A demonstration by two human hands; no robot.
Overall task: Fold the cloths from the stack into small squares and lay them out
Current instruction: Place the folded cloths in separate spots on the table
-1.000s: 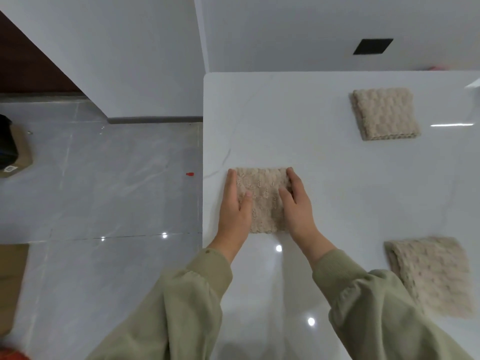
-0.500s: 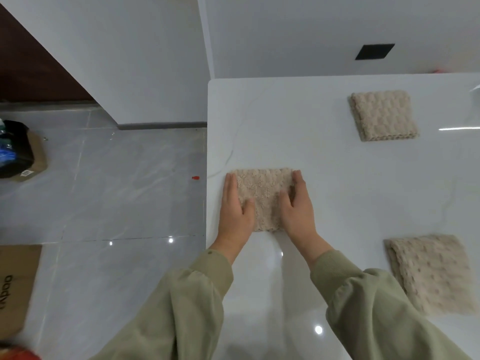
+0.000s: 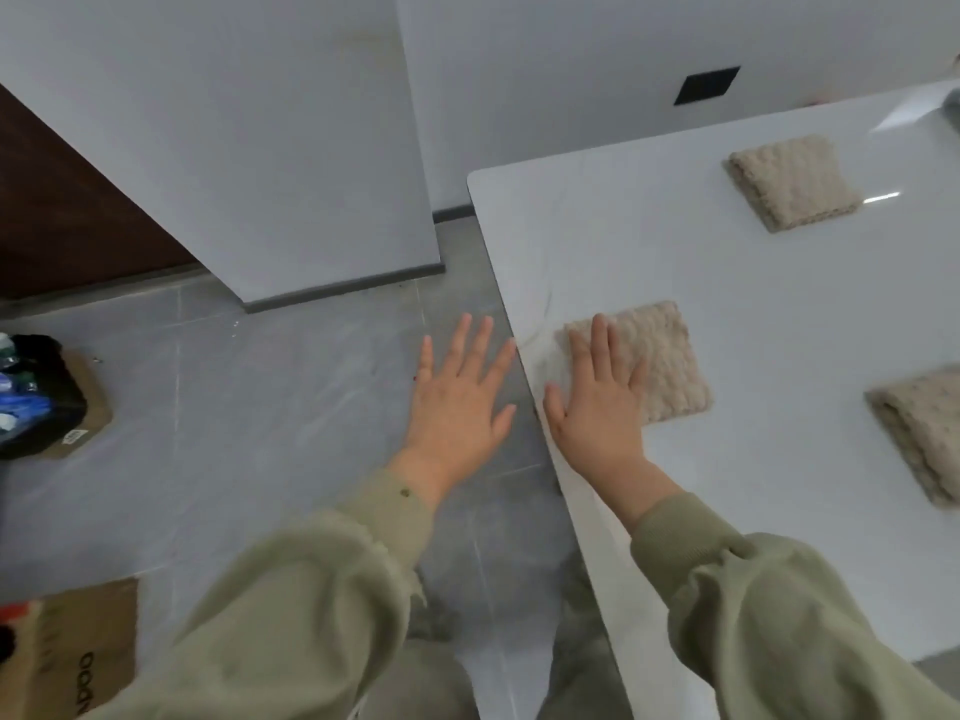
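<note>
A second ago both hands framed the folded cloth [image 3: 654,363], one at each side; now the left hand [image 3: 457,402] has come off the table [image 3: 675,241] and hangs over the grey floor [image 3: 291,387] at about 9 o'clock of the cloth, past the table's left edge. The right hand [image 3: 600,407] has crossed to the cloth's left half, and the view has swung left and tilted.

The cloth lies close to that left edge — only a narrow strip of bare white top shows beside it. To its 1 o'clock a second folded cloth [image 3: 792,187] sits well apart; at 3 o'clock a third folded cloth [image 3: 919,433] runs out of frame. Between the three the tabletop is bare and glossy. A cardboard box [image 3: 57,652] lies at the lower left of the floor, and a dark bag [image 3: 36,392] rests on flattened card at the far left.

The left hand's fingers are spread wide, palm down, touching nothing. The right hand lies flat, fingers [image 3: 602,350] extended and a little apart, pressing on the cloth's near-left part — its thumb and heel rest on the table by the edge.
</note>
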